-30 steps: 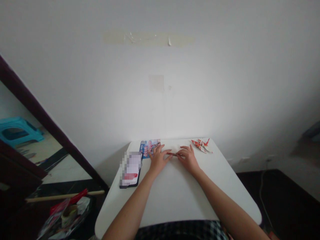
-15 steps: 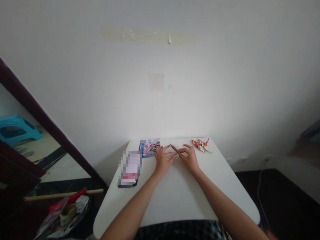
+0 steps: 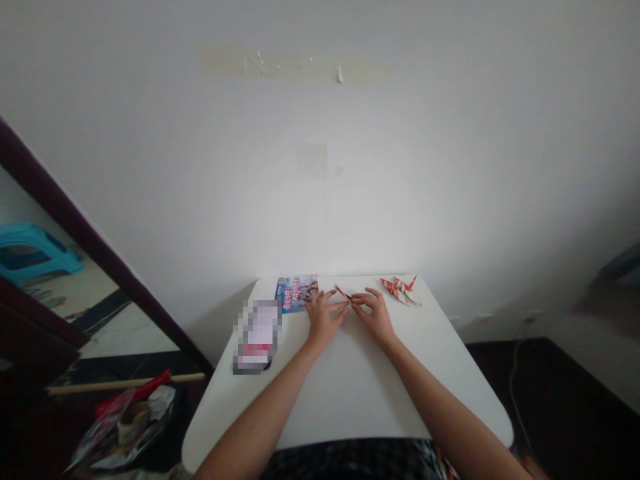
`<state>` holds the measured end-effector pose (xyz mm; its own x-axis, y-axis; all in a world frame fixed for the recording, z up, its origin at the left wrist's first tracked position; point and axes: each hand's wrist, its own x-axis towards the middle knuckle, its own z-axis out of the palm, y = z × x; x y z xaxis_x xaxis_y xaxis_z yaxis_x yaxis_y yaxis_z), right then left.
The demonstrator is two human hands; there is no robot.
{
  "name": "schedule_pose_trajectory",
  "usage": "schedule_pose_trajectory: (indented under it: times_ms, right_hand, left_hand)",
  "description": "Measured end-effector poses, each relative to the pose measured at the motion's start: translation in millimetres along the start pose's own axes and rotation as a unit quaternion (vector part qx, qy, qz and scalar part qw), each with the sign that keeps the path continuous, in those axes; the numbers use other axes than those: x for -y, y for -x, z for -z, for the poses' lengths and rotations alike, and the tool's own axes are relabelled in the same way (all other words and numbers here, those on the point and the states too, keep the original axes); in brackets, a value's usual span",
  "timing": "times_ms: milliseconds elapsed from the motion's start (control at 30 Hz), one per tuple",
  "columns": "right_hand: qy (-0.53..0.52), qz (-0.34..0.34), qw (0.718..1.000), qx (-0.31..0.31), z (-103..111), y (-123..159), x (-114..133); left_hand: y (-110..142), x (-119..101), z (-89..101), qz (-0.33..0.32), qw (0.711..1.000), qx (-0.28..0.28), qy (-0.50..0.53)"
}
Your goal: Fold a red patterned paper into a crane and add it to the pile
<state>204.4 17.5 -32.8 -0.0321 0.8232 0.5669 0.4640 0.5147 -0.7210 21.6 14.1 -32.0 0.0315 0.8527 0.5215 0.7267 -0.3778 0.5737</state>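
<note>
Near the far part of the white table (image 3: 345, 387), my two hands meet at a small, narrow piece of red and white folded paper (image 3: 342, 291). My right hand (image 3: 374, 318) pinches its lower end between thumb and fingertips. From the other side, my left hand (image 3: 324, 321) has its thumb and forefinger tips at that same end, its other fingers bent apart. Where exactly the left fingertips press is too small to make out. To the right of my right hand lie red and white origami cranes (image 3: 401, 289), wings spread.
A blue printed leaflet (image 3: 295, 295) lies at the back left, partly under my left fingers. A phone with a blurred screen (image 3: 259, 333) is in front of it. The wall (image 3: 330, 220) rises behind the table. A blue stool (image 3: 37, 253) shows at far left, above a filled bag (image 3: 133, 427).
The folded paper has turned slightly and shows a narrow split at its upper end. Both hands stay close together, with small finger shifts. The view has moved slightly.
</note>
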Motion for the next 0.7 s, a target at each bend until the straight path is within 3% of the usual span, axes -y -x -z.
schedule_pose_trajectory:
  times_ms: [700]
  right_hand:
    - [-0.023,-0.003,0.999,0.038,-1.3,-0.8,6.5]
  left_hand:
    - [-2.5,3.5,0.5,0.000,0.995,-0.056,0.082]
